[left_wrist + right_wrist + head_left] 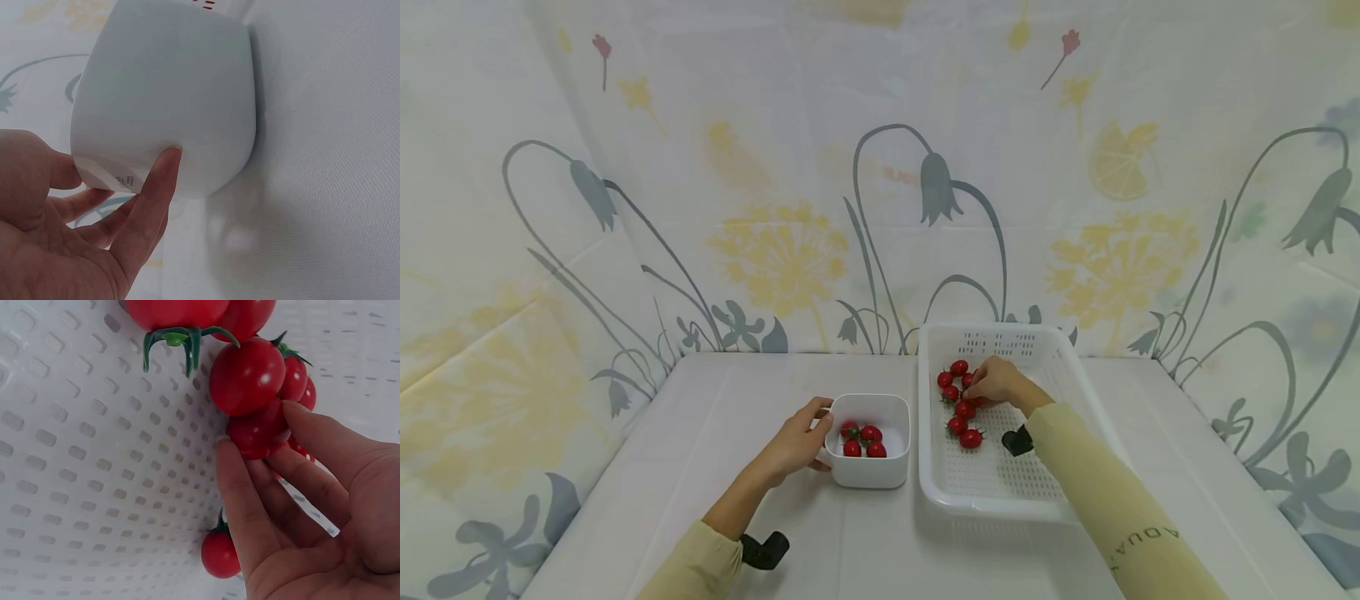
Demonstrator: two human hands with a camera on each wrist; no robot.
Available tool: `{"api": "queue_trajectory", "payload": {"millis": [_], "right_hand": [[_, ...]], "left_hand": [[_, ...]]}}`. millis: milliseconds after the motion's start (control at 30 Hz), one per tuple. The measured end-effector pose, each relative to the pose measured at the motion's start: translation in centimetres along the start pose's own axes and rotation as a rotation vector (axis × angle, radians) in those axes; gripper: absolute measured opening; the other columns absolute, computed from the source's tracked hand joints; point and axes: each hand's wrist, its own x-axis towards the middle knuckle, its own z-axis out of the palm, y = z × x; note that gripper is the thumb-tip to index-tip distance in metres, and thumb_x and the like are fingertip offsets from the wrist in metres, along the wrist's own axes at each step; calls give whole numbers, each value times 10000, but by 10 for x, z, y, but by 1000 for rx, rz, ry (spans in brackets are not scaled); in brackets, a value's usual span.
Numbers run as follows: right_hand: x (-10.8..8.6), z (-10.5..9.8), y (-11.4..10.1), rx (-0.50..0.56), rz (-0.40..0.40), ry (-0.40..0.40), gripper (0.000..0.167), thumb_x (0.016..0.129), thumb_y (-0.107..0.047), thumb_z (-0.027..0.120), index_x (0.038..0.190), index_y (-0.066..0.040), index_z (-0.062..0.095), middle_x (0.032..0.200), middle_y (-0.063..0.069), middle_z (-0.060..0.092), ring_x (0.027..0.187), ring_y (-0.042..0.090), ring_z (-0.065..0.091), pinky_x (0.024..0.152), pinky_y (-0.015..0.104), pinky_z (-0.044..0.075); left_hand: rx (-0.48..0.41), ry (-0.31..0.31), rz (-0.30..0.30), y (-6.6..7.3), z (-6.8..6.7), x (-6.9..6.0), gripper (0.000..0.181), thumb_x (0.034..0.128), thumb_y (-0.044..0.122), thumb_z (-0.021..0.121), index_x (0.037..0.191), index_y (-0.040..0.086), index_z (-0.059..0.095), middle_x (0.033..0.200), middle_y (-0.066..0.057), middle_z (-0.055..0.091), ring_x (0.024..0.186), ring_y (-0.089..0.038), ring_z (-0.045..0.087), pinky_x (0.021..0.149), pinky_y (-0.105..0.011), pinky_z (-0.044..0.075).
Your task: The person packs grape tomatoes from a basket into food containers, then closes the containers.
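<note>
From afar, my left hand grips a white plastic box holding four red tomatoes; my right hand pinches another tomato, more left in a white perforated basket.

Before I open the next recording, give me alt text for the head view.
Right hand touches red tomatoes in a white perforated basket; the left hand grips a white container with four more inside, on a white surface.
</note>
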Motion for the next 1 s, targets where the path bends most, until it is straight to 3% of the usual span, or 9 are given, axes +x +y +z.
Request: {"api": "queue_trajectory", "payload": {"millis": [367, 667, 1000], "right_hand": [[-12, -11, -3, 180, -12, -65, 235, 931, -73, 724, 1082, 100, 675, 955, 158, 692, 723, 149, 663, 830, 390, 636], [-18, -19, -7, 196, -45, -68, 255, 954, -107, 708, 1114, 89, 677, 1051, 187, 720, 839, 210, 710, 879, 401, 622], [-30, -27, -17, 214, -95, -104, 334, 985, -162, 677, 1202, 90, 651, 1045, 157, 739, 965, 314, 734, 959, 506, 569]], "left_hand": [[0, -1, -6, 3, 1, -2, 348, 1095, 150, 446, 1422, 41, 495, 1444, -233, 503, 1121, -409, 623, 625, -426, 646], [3, 3, -6, 0, 1, 1, 344, 1094, 145, 445, 1417, 39, 494, 1429, -234, 510, 1122, -421, 619, 632, -434, 647], [5, 0, -4, -2, 0, 3, 342, 1094, 157, 451, 1416, 52, 498, 1408, -226, 519, 1046, -391, 646, 623, -421, 647]]}}
